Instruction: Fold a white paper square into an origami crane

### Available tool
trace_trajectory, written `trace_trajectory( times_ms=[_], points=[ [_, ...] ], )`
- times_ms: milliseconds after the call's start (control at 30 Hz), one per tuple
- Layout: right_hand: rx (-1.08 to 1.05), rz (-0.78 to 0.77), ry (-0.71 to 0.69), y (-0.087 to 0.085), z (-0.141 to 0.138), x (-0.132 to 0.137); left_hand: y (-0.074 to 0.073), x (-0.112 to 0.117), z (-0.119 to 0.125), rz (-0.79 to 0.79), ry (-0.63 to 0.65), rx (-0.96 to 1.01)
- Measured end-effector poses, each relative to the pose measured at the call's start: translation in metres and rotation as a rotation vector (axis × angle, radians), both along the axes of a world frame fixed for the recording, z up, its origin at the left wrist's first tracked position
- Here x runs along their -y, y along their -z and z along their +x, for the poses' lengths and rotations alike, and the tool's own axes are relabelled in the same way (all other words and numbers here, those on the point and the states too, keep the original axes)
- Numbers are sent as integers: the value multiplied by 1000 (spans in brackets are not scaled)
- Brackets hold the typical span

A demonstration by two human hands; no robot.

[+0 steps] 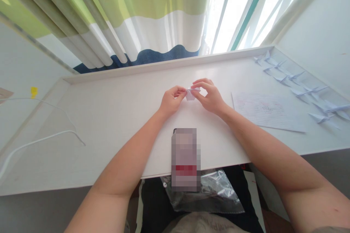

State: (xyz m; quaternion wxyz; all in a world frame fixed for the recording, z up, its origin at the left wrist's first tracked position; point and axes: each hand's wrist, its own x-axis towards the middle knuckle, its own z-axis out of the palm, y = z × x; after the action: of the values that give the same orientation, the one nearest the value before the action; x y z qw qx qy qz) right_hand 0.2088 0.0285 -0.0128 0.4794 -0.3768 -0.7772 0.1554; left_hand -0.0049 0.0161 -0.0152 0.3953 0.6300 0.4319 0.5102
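Between my two hands, above the middle of the white desk (117, 116), is a small piece of folded white paper (190, 96). My left hand (172, 99) pinches its left edge between thumb and fingers. On the other side, my right hand (208, 94) grips the paper's upper right part, thumb below and fingertips above. Part of the paper is hidden behind the fingertips. Nearer to me, a phone with a blurred-out screen (185, 153) lies at the desk's front edge.
Several folded white paper cranes (308, 91) stand along the right side. A written-on sheet (262, 111) lies beside my right forearm. White cables (41, 136) cross the left end. A clear plastic bag (221, 193) rests on my lap. A low ledge (164, 66) borders the desk's back beneath a curtain (164, 14).
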Motion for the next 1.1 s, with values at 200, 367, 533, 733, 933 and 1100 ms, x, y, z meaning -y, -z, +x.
trace_trajectory(
  times_ms=[200, 367, 533, 733, 933, 1100],
  points=[
    [-9, 12, 63, 2, -1, 0, 0, 1, 2, -4, -6, 42],
    [-24, -141, -25, -5, -4, 7, -2, 4, 4, 2, 20, 80],
    [-41, -244, -26, -6, -6, 9, -3, 5, 4, -31, 32, 129],
    [-26, -151, -32, -2, -4, 5, -3, 4, 6, -97, 22, 131],
    [-55, -234, -102, -5, -3, 7, -7, 6, 7, -72, 83, 179],
    [-67, -255, -82, -10, -3, 9, -15, 13, 6, -67, 77, -5]
  ],
)
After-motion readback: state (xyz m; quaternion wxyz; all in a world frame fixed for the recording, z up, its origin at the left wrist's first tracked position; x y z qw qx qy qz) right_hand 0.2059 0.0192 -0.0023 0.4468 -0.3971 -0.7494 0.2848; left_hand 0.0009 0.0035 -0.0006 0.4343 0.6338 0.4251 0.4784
